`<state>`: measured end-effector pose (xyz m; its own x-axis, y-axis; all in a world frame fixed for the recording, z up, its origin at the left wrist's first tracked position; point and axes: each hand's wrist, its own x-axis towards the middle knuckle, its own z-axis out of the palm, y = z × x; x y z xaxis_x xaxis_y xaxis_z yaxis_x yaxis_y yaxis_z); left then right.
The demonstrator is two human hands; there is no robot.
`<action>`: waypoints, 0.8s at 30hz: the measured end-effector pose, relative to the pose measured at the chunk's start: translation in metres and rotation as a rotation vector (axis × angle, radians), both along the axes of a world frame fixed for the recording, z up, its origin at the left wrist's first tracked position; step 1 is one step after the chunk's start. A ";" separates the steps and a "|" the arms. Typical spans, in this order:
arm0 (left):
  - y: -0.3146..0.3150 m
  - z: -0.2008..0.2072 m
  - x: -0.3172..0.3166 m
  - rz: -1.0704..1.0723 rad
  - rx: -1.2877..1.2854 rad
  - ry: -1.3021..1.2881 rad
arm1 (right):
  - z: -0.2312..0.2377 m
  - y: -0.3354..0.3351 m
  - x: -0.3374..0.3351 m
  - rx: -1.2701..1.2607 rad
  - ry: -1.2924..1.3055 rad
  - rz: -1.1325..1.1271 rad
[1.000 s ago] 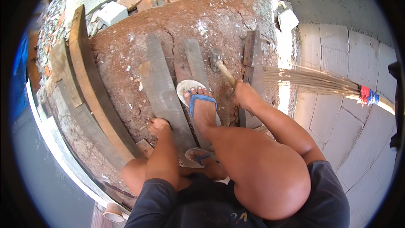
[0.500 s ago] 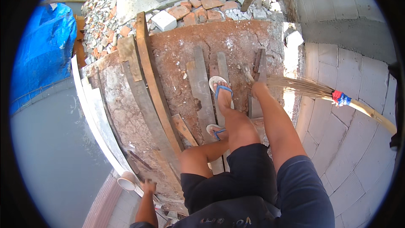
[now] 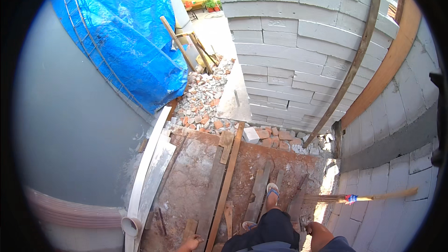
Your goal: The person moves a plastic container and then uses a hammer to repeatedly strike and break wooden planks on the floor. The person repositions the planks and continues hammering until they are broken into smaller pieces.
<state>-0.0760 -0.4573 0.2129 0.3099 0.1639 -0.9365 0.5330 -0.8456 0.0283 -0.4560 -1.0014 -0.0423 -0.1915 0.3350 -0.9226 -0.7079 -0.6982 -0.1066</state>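
My left hand (image 3: 191, 242) is low in the picture with its fingers loosely stretched and nothing seen in them. It is next to a short wooden offcut (image 3: 190, 227) on the dirt floor. My right hand (image 3: 316, 230) is lower right, beside my knee, its fingers closed around what looks like a hammer (image 3: 303, 220); most of the tool is hidden. Close to that hand lies a grey plank (image 3: 296, 203). Long boards (image 3: 227, 177) and other planks (image 3: 257, 189) run away from me, and my sandalled feet (image 3: 272, 191) are among them.
A twig broom (image 3: 350, 199) leans at right by the block wall (image 3: 387, 210). White gutter-like strips (image 3: 148, 168) and a round pipe end (image 3: 130, 225) are at left. Beyond lie brick rubble (image 3: 205, 102), a blue tarp (image 3: 126, 42), a stacked block wall (image 3: 289, 60) and a slanted wooden prop (image 3: 347, 79).
My view has tilted up, so the floor sits lower and the far wall and tarp show more. My left hand has moved inward from the pipe end, toward the boards.
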 end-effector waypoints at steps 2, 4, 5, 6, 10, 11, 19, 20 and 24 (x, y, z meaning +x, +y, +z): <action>-0.001 0.023 -0.006 0.070 -0.114 -0.095 | 0.041 -0.001 -0.001 -0.041 -0.071 -0.041; 0.024 0.042 -0.012 0.244 -0.157 -0.273 | 0.079 -0.003 0.021 -0.068 -0.017 0.178; 0.044 0.049 -0.017 0.328 -0.166 -0.359 | 0.099 -0.006 0.030 -0.095 -0.032 0.159; 0.068 0.055 -0.026 0.386 -0.138 -0.431 | 0.116 -0.006 0.041 -0.117 -0.048 0.146; 0.169 0.060 -0.068 0.620 0.146 -0.535 | 0.153 -0.015 0.104 -0.187 -0.138 0.139; 0.184 0.056 -0.087 0.790 0.245 -0.487 | 0.157 -0.020 0.123 -0.205 -0.167 0.142; 0.082 0.056 -0.265 1.129 0.221 -0.364 | 0.196 -0.073 0.295 -0.300 -0.420 0.247; 0.053 0.054 -0.277 1.185 0.154 -0.402 | 0.202 -0.075 0.316 -0.295 -0.444 0.262; -0.040 0.038 -0.321 1.252 0.041 -0.323 | 0.229 -0.064 0.387 -0.234 -0.500 0.351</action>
<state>-0.3973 -0.4974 0.2511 0.1358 0.5323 -0.8356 0.9321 0.2172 0.2899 -0.0686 -1.0655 0.1871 0.2178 0.1104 -0.9697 -0.3385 -0.9234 -0.1812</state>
